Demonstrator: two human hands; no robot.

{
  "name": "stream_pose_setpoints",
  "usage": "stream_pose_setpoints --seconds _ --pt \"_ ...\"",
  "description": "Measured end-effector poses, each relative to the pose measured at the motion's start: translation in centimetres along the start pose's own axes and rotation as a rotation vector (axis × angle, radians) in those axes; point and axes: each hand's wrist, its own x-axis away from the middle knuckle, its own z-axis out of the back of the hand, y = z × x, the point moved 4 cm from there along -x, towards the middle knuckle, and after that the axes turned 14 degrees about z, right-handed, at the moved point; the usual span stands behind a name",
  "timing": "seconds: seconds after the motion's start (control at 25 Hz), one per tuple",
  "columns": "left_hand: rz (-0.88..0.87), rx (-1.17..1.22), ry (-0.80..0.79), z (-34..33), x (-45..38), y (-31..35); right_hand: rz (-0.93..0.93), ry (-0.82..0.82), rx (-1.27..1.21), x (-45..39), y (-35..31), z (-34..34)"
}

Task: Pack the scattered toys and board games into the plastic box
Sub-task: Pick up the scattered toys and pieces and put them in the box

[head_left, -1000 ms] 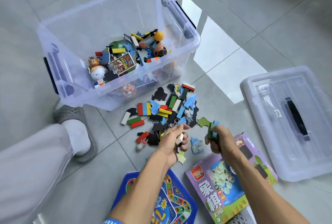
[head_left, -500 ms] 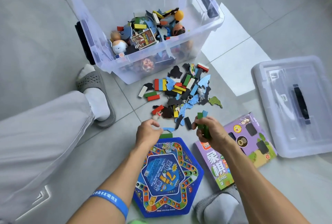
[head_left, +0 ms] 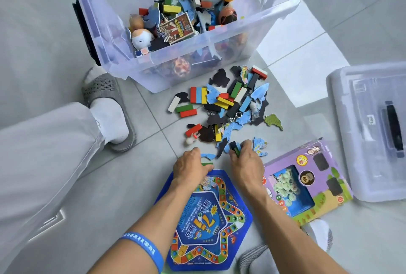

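A clear plastic box (head_left: pixel 292 8) stands on the tiled floor, partly filled with blocks, puzzle pieces, balls and a card pack. In front of it lies a heap of coloured blocks and puzzle pieces (head_left: pixel 228 102). My right hand (head_left: pixel 245 161) is closed around a few blocks, green and black ones showing at the fingers. My left hand (head_left: pixel 190 165) rests palm down at the heap's near edge, fingers on a green block (head_left: pixel 207 164). A blue hexagonal board game (head_left: pixel 211 225) lies under my wrists. A purple chess box (head_left: pixel 312 181) sits to the right.
The box's clear lid (head_left: pixel 373 133) with a black handle lies at the far right. My left leg and a grey slipper (head_left: pixel 105 98) are on the left, beside the box. Another slipper (head_left: pixel 254 256) shows at the bottom.
The view has shifted nearer over the floor. My left hand has moved forward onto the green block. My right hand still holds its blocks and has dropped toward the heap's near edge.
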Motion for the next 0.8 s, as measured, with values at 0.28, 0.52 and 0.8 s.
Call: stream_pose_setpoints --seconds 0.28,0.52,0.8 --pt "-0.377 -0.317 0.14 0.9 -0.6 2.0 0.049 -0.053 0.111 -1.3 1.4 -1.2" --pt "-0.585 -0.39 0.065 0.3 -0.3 2.3 0.02 -0.02 -0.242 -0.4 0.9 -0.4" --pt "-0.459 -0.27 0.123 1.1 -1.1 2.9 -0.025 -0.052 -0.097 -0.4 -2.2 -2.9"
